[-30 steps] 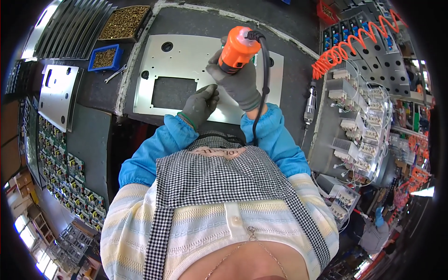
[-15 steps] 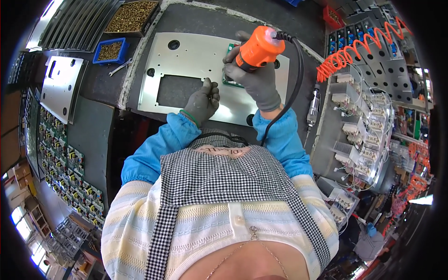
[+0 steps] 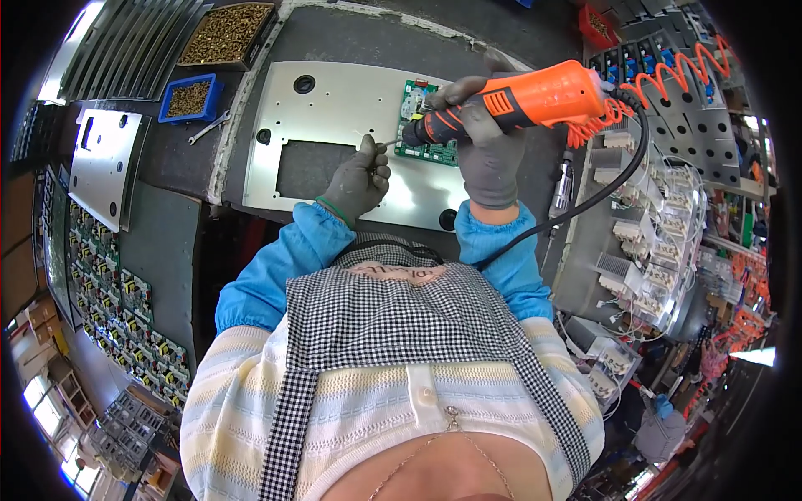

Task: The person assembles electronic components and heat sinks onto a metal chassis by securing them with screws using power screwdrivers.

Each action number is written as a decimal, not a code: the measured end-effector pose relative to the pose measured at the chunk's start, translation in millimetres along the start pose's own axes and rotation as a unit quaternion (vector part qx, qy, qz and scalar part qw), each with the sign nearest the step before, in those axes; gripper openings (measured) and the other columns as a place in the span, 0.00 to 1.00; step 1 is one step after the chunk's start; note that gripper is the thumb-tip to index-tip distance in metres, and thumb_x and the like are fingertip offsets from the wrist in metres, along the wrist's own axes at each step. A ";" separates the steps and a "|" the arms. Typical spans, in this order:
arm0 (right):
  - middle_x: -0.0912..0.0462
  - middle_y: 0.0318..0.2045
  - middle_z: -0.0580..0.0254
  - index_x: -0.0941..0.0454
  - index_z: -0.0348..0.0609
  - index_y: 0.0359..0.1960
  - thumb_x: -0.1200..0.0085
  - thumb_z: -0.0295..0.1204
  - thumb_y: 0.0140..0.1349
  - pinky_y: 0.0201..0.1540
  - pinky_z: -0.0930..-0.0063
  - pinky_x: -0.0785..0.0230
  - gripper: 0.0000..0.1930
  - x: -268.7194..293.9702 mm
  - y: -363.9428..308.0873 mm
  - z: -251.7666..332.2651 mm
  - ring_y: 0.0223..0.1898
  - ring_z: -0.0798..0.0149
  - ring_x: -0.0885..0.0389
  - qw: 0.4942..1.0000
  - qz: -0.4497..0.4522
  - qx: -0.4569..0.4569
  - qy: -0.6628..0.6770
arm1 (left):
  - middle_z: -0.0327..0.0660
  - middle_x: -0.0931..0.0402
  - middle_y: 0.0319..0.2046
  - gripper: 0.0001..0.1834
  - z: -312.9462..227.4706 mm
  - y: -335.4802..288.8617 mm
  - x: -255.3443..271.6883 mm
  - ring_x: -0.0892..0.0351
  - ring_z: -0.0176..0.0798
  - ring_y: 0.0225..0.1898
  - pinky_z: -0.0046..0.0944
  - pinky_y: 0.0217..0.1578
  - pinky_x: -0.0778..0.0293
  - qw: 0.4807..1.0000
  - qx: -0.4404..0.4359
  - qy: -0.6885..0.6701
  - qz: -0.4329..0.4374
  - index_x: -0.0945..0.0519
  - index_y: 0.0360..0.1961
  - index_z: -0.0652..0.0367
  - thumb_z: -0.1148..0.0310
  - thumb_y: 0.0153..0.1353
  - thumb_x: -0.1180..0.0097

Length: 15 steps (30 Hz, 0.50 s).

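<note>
The right hand (image 3: 489, 154) clenches an orange electric screwdriver (image 3: 510, 104), long axis lying sideways, tip pointing left over the green circuit board (image 3: 426, 125) on the metal plate (image 3: 334, 108). Left hand (image 3: 361, 177) fingers pinch a small screw at the tip.

Open room over the bare left half of the metal plate (image 3: 334, 108) around its rectangular cutout. Right side blocked by the orange electric screwdriver (image 3: 535, 98), its black cord (image 3: 618, 179) and the green circuit board (image 3: 426, 125). Beyond the left edge, a wrench (image 3: 207, 128) and blue screw tray (image 3: 190, 98).
</note>
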State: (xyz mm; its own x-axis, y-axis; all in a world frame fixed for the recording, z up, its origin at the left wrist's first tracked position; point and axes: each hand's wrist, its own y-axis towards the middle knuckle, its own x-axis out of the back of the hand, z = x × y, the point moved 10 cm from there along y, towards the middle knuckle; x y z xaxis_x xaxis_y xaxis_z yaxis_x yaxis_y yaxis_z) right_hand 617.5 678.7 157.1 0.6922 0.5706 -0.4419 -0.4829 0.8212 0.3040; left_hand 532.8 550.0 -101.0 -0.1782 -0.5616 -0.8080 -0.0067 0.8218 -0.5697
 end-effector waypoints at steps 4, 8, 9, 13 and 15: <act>0.18 0.38 0.55 0.28 0.37 0.55 0.43 0.26 0.61 0.55 0.51 0.23 0.20 17.2 -5.3 -12.7 0.41 0.56 0.17 1.000 -0.025 -0.019 -0.002 | 0.30 0.29 0.30 0.19 3.7 1.4 -1.6 0.32 0.26 0.28 0.22 0.24 0.32 0.999 0.009 0.032 -0.018 0.27 0.45 0.54 0.48 0.72 0.45; 0.18 0.37 0.55 0.25 0.35 0.44 0.45 0.27 0.61 0.55 0.51 0.23 0.11 29.4 -8.3 -6.1 0.41 0.56 0.17 0.996 -0.088 -0.001 0.005 | 0.30 0.29 0.29 0.18 -2.2 6.3 -4.8 0.32 0.26 0.28 0.22 0.24 0.33 0.997 -0.002 0.070 -0.015 0.27 0.45 0.54 0.50 0.72 0.45; 0.18 0.37 0.55 0.24 0.35 0.42 0.45 0.27 0.62 0.54 0.51 0.23 0.10 33.4 -8.8 -3.1 0.41 0.56 0.17 0.995 -0.102 0.009 0.003 | 0.30 0.29 0.29 0.18 -3.0 8.2 -5.3 0.32 0.26 0.28 0.22 0.24 0.33 0.997 -0.001 0.071 -0.014 0.27 0.45 0.54 0.50 0.72 0.45; 0.19 0.36 0.55 0.25 0.35 0.42 0.45 0.27 0.62 0.54 0.51 0.23 0.10 43.9 -10.1 -6.3 0.41 0.57 0.17 0.993 -0.118 0.005 0.001 | 0.30 0.29 0.30 0.18 2.3 12.6 -1.8 0.32 0.25 0.28 0.22 0.24 0.33 0.997 0.016 0.082 -0.005 0.26 0.45 0.54 0.50 0.72 0.45; 0.19 0.36 0.55 0.24 0.35 0.42 0.45 0.28 0.63 0.55 0.51 0.23 0.10 46.2 -14.3 -13.1 0.40 0.57 0.17 0.993 -0.115 -0.011 0.009 | 0.30 0.29 0.30 0.18 2.7 14.1 -2.0 0.32 0.25 0.28 0.22 0.24 0.33 0.997 0.014 0.074 -0.008 0.26 0.44 0.54 0.49 0.72 0.45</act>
State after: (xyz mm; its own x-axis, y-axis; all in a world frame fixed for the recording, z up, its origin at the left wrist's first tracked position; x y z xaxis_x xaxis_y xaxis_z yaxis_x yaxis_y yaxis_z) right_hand 649.4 693.3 121.3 0.7759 0.3684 -0.5121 -0.3258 0.9291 0.1749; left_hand 535.7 562.4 -107.8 -0.3213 -0.5526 -0.7690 0.0170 0.8086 -0.5881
